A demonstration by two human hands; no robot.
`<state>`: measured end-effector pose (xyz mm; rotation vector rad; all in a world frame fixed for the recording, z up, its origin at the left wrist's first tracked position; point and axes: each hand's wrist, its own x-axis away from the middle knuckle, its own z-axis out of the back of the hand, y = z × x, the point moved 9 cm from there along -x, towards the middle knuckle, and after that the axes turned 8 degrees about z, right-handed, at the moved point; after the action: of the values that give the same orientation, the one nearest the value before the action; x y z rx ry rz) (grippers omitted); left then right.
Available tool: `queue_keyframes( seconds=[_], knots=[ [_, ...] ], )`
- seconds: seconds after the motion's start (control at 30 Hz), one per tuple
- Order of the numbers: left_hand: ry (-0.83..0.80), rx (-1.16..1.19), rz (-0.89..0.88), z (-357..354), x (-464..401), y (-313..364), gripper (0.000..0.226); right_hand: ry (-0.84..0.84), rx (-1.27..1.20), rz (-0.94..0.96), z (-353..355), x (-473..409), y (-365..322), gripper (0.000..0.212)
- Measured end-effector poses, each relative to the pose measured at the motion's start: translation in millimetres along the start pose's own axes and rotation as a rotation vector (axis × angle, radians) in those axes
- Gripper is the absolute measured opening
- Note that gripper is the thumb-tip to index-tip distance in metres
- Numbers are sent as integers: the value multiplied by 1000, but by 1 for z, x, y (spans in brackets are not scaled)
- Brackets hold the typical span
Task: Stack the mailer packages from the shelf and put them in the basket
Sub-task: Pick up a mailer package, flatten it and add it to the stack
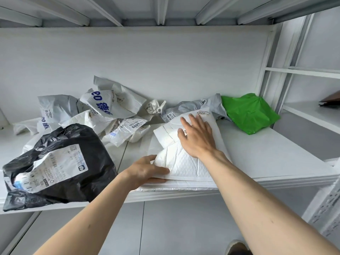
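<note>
A stack of white padded mailers [185, 166] lies at the front of the white shelf [266, 162]. My right hand [197, 138] rests flat on top of the stack, fingers spread. At the stack's near left corner, my left hand [147, 172] grips the edge with the thumb on top. A black mailer [60, 166] with a white label lies at the left front. Several crumpled white and grey mailers [110, 111] are heaped behind it. Further back on the right lie a grey mailer [193, 107] and a green one [248, 113]. No basket is in view.
The shelf's back wall stands close behind the heap, and the ribbed underside of the shelf above hangs overhead. A white upright post [266, 74] and a second shelving unit [312, 111] stand at the right. Grey floor shows below.
</note>
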<state>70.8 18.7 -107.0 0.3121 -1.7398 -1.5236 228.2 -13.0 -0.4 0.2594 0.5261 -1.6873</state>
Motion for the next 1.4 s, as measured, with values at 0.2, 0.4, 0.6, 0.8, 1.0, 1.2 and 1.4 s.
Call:
queue_keyframes(
  seconds=[0.2, 0.4, 0.6, 0.8, 1.0, 1.2, 1.4],
  knots=[
    [116, 124, 80, 16, -12, -1, 42, -159, 2, -123, -41, -5, 16, 56],
    [245, 79, 105, 23, -21, -2, 67, -318, -14, -194, -75, 1, 30, 64],
    [355, 15, 6, 24, -20, 3, 73, -418, 120, -199, -86, 2, 29, 70],
    [382, 25, -29, 43, -3, 13, 71, -408, 137, -165, -69, -12, 23, 80],
    [488, -626, 18, 45, -1, 40, 56, -398, 81, -209, -91, 0, 22, 76],
    [497, -1034, -225, -10, -59, 80, 51, -409, 57, -199, -100, 1, 27, 77],
    [457, -1033, -175, -11, -84, 63, 53, -448, 72, -176, -107, 3, 31, 80]
  ],
)
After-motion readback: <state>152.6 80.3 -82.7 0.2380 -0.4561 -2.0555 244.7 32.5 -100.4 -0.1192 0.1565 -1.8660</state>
